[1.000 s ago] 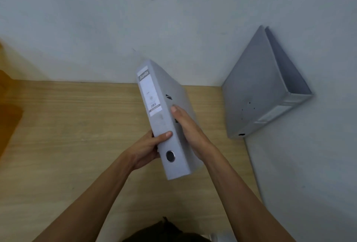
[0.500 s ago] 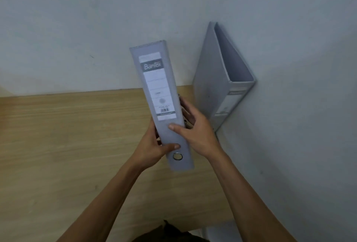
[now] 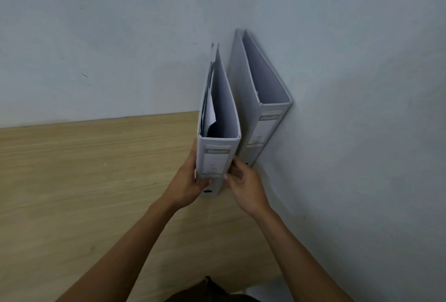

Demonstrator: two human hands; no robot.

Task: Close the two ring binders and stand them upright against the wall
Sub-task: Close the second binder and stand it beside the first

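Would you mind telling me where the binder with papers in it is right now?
In the head view, the binder with papers stands upright on the desk between both hands, just left of the empty binder in the wall corner.

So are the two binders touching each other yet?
Cannot tell. In the head view the held binder overlaps the corner binder, hiding any contact or gap; both hands grip the held one.

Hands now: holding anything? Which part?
Both hands grip the nearer grey cardboard ring binder low on its spine end: left hand on its left cover, right hand on its right. The second grey binder stands untouched.
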